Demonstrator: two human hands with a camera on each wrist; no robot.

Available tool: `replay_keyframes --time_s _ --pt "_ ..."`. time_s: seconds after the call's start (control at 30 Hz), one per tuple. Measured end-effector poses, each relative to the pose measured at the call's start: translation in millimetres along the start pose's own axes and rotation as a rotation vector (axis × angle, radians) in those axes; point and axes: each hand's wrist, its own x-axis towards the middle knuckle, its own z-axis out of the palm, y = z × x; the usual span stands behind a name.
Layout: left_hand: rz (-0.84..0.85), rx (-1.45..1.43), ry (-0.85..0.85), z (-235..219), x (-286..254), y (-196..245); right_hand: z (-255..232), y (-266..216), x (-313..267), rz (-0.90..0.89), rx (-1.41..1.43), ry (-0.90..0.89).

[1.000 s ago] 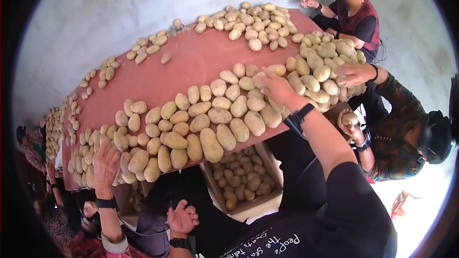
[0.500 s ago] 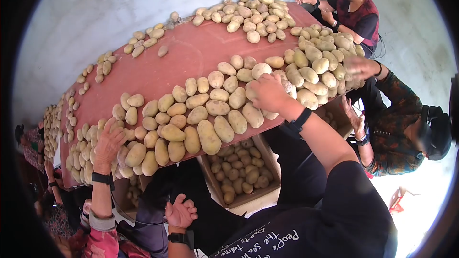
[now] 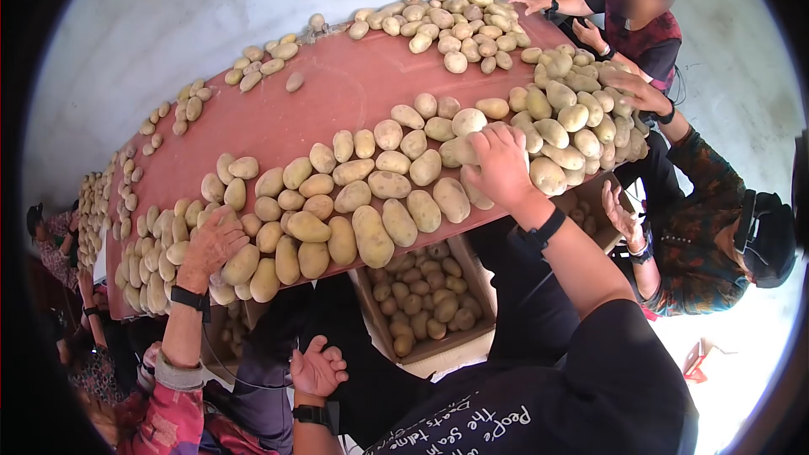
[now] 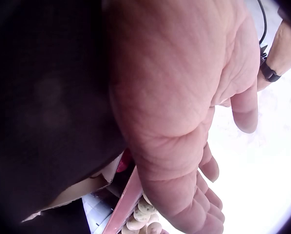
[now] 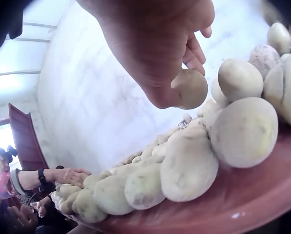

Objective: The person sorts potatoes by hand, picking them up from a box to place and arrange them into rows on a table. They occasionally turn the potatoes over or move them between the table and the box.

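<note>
Many pale yellow-brown potatoes (image 3: 372,236) lie in rows along the near side of a red table (image 3: 278,131). My right hand (image 3: 504,164) is over the right part of these rows. Its thumb and fingers grip a potato (image 5: 192,88), seen in the right wrist view above the neighbouring potatoes (image 5: 189,165). My left hand (image 3: 318,371) is in front of my body, below the table edge. It holds nothing, palm turned up and fingers loosely curled; the left wrist view shows this hand (image 4: 179,97) close up.
Under the table edge stands a cardboard box (image 3: 484,345) of potatoes, with another box (image 3: 619,227) to its right. A neighbour's hand (image 3: 217,244) rests on potatoes at left; another person's hand (image 3: 636,91) touches the heap at right. More potatoes (image 3: 459,29) lie along the far edge.
My right hand, earlier reaching with extended fingers over the potatoes, now grips one. My left hand stays put. The neighbour at right held a potato a second ago; that lower hand is now empty.
</note>
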Motion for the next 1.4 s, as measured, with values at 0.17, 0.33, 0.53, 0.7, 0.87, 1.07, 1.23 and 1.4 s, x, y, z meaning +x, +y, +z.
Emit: replay_keyframes --time_s 0.17,0.33,0.53,0.7,0.87,1.07,1.23,1.4 --pt "0.005 0.02 -0.003 -1 1 0 18 10 11 -0.096 -0.121 -0.168" --pt "0.017 0.031 -0.004 0 1 -1 15 -4 3 -0.044 -0.123 -0.136" --pt "0.01 0.027 -0.009 -1 1 1 20 -6 -8 -0.075 -0.113 -0.242" --pt "0.01 0.032 -0.003 -1 0 2 31 -6 0 -0.141 0.079 -0.212" --pt "0.012 0.009 -0.006 -3 -1 0 28 -16 4 -0.112 0.016 -0.244" --pt "0.003 -0.004 -0.018 -3 -1 2 10 23 32 0.196 0.08 0.082" --pt "0.007 -0.002 -0.017 -1 0 2 7 58 52 0.512 -0.007 -0.255" --pt "0.016 0.021 -0.005 -2 0 1 32 84 46 0.494 -0.03 -0.41"
